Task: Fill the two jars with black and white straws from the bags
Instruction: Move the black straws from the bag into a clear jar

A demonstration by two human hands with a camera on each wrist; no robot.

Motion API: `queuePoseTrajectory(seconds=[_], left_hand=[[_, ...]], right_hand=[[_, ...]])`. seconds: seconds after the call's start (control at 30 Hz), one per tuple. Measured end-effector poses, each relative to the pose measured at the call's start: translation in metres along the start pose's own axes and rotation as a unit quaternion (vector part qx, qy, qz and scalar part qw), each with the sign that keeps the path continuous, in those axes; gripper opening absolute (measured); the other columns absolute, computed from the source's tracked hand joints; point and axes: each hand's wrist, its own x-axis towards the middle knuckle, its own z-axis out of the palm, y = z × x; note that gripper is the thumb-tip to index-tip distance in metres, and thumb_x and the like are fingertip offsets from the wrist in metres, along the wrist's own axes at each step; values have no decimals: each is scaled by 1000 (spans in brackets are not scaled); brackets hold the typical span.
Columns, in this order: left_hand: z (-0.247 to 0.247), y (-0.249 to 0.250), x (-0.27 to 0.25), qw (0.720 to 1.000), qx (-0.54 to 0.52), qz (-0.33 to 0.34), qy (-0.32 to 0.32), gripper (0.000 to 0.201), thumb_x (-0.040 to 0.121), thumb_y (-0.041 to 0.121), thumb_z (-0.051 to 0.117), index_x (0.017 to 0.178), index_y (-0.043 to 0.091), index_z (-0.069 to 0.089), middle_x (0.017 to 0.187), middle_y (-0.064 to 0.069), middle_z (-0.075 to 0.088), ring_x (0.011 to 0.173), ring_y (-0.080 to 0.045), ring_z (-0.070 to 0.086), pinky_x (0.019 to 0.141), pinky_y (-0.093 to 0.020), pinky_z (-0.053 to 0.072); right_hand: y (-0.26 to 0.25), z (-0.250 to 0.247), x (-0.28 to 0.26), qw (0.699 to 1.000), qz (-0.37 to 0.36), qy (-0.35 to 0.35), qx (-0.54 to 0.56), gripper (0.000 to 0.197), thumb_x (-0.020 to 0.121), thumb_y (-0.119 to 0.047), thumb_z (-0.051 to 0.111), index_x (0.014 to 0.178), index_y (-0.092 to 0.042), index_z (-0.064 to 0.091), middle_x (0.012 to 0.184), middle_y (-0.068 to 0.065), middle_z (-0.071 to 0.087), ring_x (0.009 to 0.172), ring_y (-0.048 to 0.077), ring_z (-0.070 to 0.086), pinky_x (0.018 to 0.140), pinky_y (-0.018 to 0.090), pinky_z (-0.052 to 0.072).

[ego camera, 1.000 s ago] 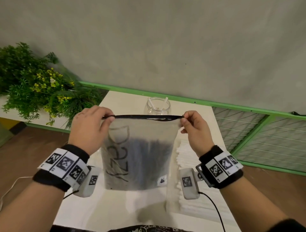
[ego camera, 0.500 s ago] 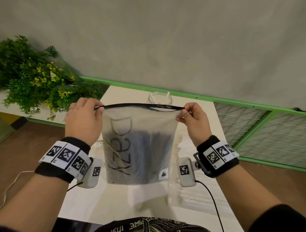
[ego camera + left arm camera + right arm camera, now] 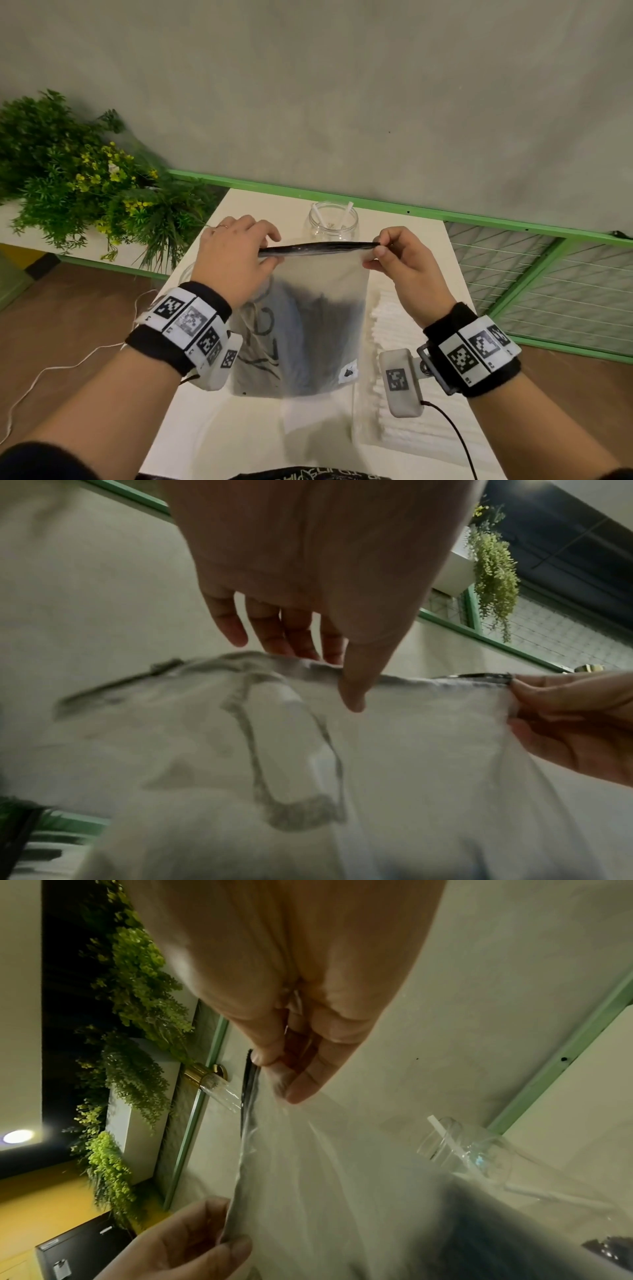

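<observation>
A frosted zip bag of black straws (image 3: 308, 318) hangs above the white table (image 3: 239, 428), held by its dark top strip. My left hand (image 3: 269, 251) pinches that strip a little in from the left corner; in the left wrist view the thumb (image 3: 352, 696) lies in front of the bag (image 3: 394, 750) and the fingers behind it. My right hand (image 3: 375, 253) pinches the right corner (image 3: 277, 1080). Behind the bag stands a glass jar (image 3: 334, 222) holding two white straws. A second jar (image 3: 185, 272) shows faintly behind my left wrist.
A clear bag of white straws (image 3: 394, 342) lies on the table to the right of the hanging bag. A leafy plant (image 3: 78, 181) stands at the left, and a green rail (image 3: 479, 219) with a mesh panel runs along the back and right.
My left hand has slid from the bag's left corner inward along the top strip. The right hand keeps its pinch on the right corner.
</observation>
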Motion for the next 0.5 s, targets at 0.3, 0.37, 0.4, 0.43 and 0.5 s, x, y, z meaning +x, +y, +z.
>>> queuePoseTrajectory(seconds=[0.3,0.37,0.4,0.43,0.5], left_hand=[[-10,-1,-8,995,-91,41,17,12,81,36,66,82,30,56,68,16,51,73,-13,49,76,-38,42],[-12,5,-11,988,-127,87,7,14,79,40,55,79,27,58,72,15,51,71,-13,50,69,-38,46],[-11,8,-13,984,-143,106,1,15,79,40,52,79,26,58,74,13,52,71,-13,51,68,-36,46],[-11,12,-14,981,-156,115,-7,11,79,36,52,80,27,58,76,11,53,71,-13,52,68,-35,46],[-8,13,-17,976,-179,124,0,10,78,19,58,83,28,58,80,10,53,72,-9,52,68,-32,46]], right_hand=[[0,-7,-3,961,-83,100,-243,19,93,-5,55,88,-24,52,93,-3,54,90,16,52,86,43,48],[-10,12,-7,908,-176,94,-369,10,90,-19,56,99,-24,55,105,-6,52,103,16,46,92,38,39],[-15,23,-8,883,-207,52,-417,16,89,-28,55,105,-24,56,111,-7,53,110,17,44,96,38,33],[-18,33,-8,855,-227,0,-467,24,87,-37,52,108,-26,57,114,-8,54,117,18,42,101,40,27],[-19,45,-2,786,-216,-107,-570,40,84,-56,41,107,-30,60,114,-11,59,128,21,40,111,50,13]])
